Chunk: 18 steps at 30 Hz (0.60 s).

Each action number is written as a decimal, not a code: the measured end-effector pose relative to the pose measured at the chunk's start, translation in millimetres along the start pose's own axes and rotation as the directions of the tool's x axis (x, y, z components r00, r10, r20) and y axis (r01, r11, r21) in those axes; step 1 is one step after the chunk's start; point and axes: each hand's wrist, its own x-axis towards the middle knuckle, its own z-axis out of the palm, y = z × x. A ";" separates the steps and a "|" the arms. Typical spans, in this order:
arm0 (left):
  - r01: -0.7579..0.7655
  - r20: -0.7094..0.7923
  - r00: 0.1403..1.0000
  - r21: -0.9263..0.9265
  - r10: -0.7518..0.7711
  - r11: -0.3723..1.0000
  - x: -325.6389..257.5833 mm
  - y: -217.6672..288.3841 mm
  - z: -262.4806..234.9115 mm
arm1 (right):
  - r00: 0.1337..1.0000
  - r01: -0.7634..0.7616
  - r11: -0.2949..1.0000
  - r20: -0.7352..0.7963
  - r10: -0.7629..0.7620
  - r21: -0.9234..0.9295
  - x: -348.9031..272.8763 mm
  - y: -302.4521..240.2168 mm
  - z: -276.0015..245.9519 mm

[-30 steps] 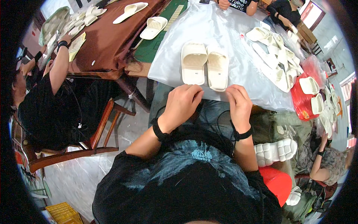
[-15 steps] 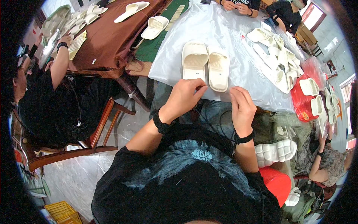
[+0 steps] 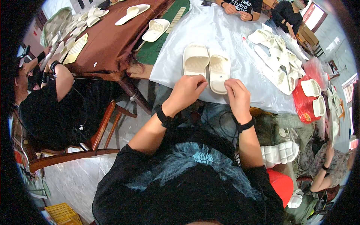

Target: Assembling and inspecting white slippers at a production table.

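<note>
A pair of cream slide slippers lies side by side on a clear plastic sheet [image 3: 240, 41] covering the table in front of me: the left slipper [image 3: 195, 60] and the right slipper [image 3: 219, 69]. My left hand [image 3: 187, 92] hovers at the table edge just below the left slipper's heel, fingers curled together. Fingertips of my right hand [image 3: 237, 95] are bunched at the heel of the right slipper. I cannot tell whether either hand pinches something small. Both wrists wear black bands.
More cream slippers are heaped [image 3: 277, 63] at the right of the sheet, beside a red container [image 3: 305, 103] holding others. A brown-covered table [image 3: 108, 41] at the left carries slippers too. A person in black [image 3: 56, 108] sits on a wooden chair [image 3: 101, 133]. Other people's hands [image 3: 240, 9] work across the table.
Both my hands have risen from my lap toward the table edge and now reach the heels of the slipper pair. The slippers have not moved.
</note>
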 end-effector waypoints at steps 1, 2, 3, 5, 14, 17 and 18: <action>-0.001 -0.002 1.000 0.001 0.001 1.000 3.7 -5.1 1.2 | 0.999 0.002 0.999 0.040 -0.003 0.038 4.5 8.4 3.6; -0.008 0.022 1.000 0.001 0.008 1.000 9.2 -11.0 2.2 | 0.999 0.004 0.999 0.038 -0.005 0.038 9.1 16.5 6.8; -0.015 0.045 0.999 0.001 0.014 1.000 15.1 -15.5 2.1 | 0.993 -0.037 0.997 0.114 0.028 0.073 15.4 22.3 8.7; -0.016 0.050 0.999 0.070 0.012 0.997 26.4 -24.4 1.6 | 0.981 -0.078 0.992 0.187 0.058 0.103 27.2 31.8 9.7; -0.007 0.089 0.996 0.326 -0.024 0.945 59.8 -39.3 -0.5 | 0.909 0.170 0.982 0.373 -0.187 0.079 66.6 17.3 21.5; 0.003 0.082 0.996 0.352 -0.034 0.936 62.9 -40.6 7.1 | 0.896 0.238 0.966 0.362 -0.258 0.101 66.9 34.9 37.9; 0.008 0.069 0.997 0.360 -0.035 0.933 62.0 -42.6 8.5 | 0.896 0.232 0.971 0.376 -0.238 0.060 67.4 37.7 43.5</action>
